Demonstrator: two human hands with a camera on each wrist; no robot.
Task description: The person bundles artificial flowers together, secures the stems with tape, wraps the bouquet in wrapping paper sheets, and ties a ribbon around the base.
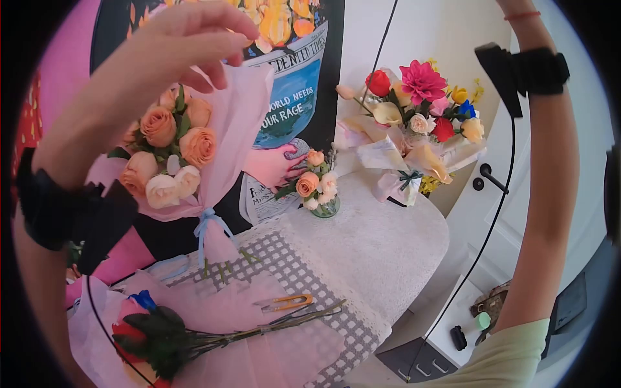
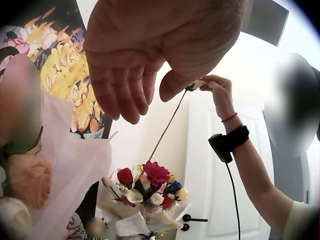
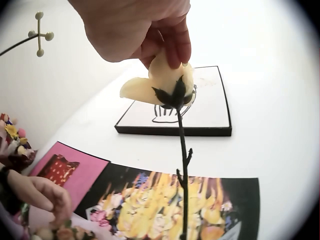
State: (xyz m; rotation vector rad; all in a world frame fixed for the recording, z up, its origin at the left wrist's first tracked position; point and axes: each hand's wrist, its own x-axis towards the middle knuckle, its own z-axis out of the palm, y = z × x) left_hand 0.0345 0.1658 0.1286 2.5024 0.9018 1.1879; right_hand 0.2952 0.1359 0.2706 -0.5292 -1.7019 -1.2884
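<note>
My right hand (image 3: pixel 145 30) is raised high and pinches a cream artificial rose (image 3: pixel 162 80) by its petals, the bloom upright. Its long dark stem (image 3: pixel 182 150) hangs down towards the mixed bouquet (image 2: pixel 155 195). In the head view only the right wrist and forearm show; the hand is past the top edge. My left hand (image 1: pixel 187 48) hovers with relaxed fingers, holding nothing, above a bouquet of peach roses (image 1: pixel 160 126) in pink wrapping (image 1: pixel 239 107) tied with a blue ribbon (image 1: pixel 210 220).
A small glass vase (image 1: pixel 328 208) of peach flowers stands on the white table (image 1: pixel 388 239). Nearer lie pink tulle (image 1: pixel 259 355), wooden-handled snips (image 1: pixel 294 301) and a bunch of long-stemmed flowers (image 1: pixel 158 336). Painted posters (image 1: pixel 291 97) stand behind; a door handle (image 1: pixel 495 178) is at right.
</note>
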